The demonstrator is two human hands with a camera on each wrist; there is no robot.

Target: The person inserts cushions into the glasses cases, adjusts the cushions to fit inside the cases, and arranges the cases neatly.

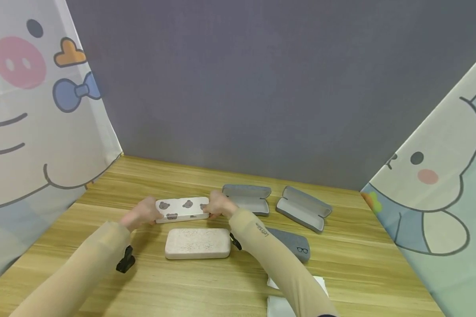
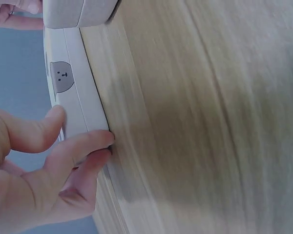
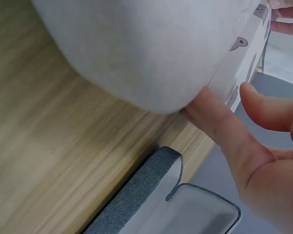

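A closed white glasses case (image 1: 182,208) printed with grey bear heads lies on the table, its long side toward me. My left hand (image 1: 146,210) grips its left end; in the left wrist view the thumb is at the upper edge and bent fingers (image 2: 90,144) are low on the front side. At the other end my right hand (image 1: 220,203) holds it between thumb and fingers, as the right wrist view shows. Just in front sits a closed cream glasses case (image 1: 198,243) with an embossed lid, which partly covers the bear case in both wrist views.
Two grey glasses cases, one behind my right hand (image 1: 251,203) and one farther right (image 1: 301,211), stand with lids up. A closed grey-blue case (image 1: 291,244) and folded white cloths (image 1: 278,306) lie partly under my right forearm. A grey panel (image 1: 238,88) borders the table's back.
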